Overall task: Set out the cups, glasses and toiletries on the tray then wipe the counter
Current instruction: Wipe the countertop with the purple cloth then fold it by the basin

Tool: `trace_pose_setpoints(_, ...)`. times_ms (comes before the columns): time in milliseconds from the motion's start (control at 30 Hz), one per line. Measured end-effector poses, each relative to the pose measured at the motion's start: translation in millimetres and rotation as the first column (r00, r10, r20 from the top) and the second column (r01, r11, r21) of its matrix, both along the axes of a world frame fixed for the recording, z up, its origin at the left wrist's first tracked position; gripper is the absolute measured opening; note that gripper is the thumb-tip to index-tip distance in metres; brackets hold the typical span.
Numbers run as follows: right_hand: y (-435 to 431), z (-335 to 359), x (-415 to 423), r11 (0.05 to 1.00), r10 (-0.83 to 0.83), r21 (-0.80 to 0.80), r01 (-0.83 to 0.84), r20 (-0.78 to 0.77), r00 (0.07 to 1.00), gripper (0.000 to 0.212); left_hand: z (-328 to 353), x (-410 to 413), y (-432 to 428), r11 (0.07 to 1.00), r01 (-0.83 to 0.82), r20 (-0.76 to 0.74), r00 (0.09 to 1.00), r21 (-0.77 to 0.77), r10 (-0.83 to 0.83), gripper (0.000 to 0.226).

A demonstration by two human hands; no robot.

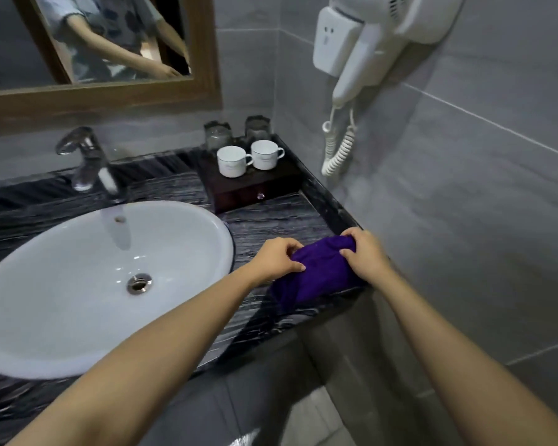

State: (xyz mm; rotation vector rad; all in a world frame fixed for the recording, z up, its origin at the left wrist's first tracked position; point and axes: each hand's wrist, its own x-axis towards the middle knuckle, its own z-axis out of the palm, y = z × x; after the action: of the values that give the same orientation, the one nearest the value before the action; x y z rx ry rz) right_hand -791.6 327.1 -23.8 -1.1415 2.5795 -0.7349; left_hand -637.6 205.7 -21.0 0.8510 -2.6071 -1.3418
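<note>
A purple cloth (319,275) lies bunched on the dark marble counter (268,220) near its right front corner. My left hand (276,257) pinches the cloth's left side and my right hand (364,252) grips its right end. At the back right stands a dark wooden tray box (255,185) with a small drawer knob. On it sit two white cups (232,160) (266,154) with handles to the right, and behind them two clear glasses (218,135) (257,127).
A white oval sink (87,284) fills the left of the counter, with a chrome tap (87,159) behind it. A wood-framed mirror (110,94) hangs above. A white wall hair dryer (364,49) with a coiled cord (337,149) hangs on the right tiled wall.
</note>
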Motion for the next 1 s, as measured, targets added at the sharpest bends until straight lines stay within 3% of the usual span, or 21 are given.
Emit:
trace_pose_setpoints(167, -3.9, -31.2, -13.3, 0.995, -0.067, 0.077, 0.071, -0.054, 0.996, 0.036, -28.3, -33.8, -4.9, 0.998, -0.017, 0.053, 0.998, -0.057, 0.020, 0.034)
trace_pose_setpoints(233, -4.7, -45.0, -11.5, 0.988, -0.010, 0.147, 0.040, -0.201, 0.980, 0.045, -34.5, -34.7, -16.0, 0.994, -0.067, 0.028, 0.997, -0.087, 0.070, 0.035)
trace_pose_setpoints(333, -8.5, -68.3, -10.1, 0.942, 0.320, 0.196, -0.271, -0.292, 0.901, 0.054, -39.8, -21.2, -41.7, 0.968, -0.122, -0.044, 0.992, -0.217, 0.115, 0.038)
trace_pose_setpoints(400, -13.9, -81.7, -10.3, 0.790, 0.603, 0.302, -0.533, -0.231, 0.763, 0.058, -46.4, -6.0, -64.3, 0.924, -0.153, -0.062, 0.988, -0.351, 0.140, 0.038)
trace_pose_setpoints(500, -17.0, -92.7, -16.8, 0.679, 0.725, 0.360, -0.640, -0.193, 0.661, 0.069, -64.8, 21.0, -98.7, 0.831, -0.118, 0.076, 0.979, -0.544, 0.189, 0.048)
trace_pose_setpoints(600, -15.8, -101.2, -22.2, 0.678, 0.731, 0.345, -0.649, -0.229, 0.643, 0.066, -83.8, 43.9, -119.4, 0.779, -0.038, 0.260, 0.932, -0.626, 0.254, 0.065)
trace_pose_setpoints(700, -27.9, -107.5, -25.1, 0.761, 0.641, 0.333, -0.556, -0.256, 0.724, 0.066, -93.6, 48.7, -130.0, 0.796, -0.011, 0.320, 0.912, -0.605, 0.256, 0.085)
trace_pose_setpoints(833, -65.1, -108.4, -32.3, 0.873, 0.463, 0.300, -0.384, -0.267, 0.845, 0.077, -103.6, 47.0, -135.3, 0.820, -0.022, 0.305, 0.922, -0.572, 0.238, 0.099)
trace_pose_setpoints(1000, -118.5, -109.8, -31.5, 0.939, 0.244, 0.298, -0.173, -0.221, 0.944, 0.058, -110.6, 47.2, -134.5, 0.820, -0.064, 0.245, 0.938, -0.569, 0.244, 0.095)
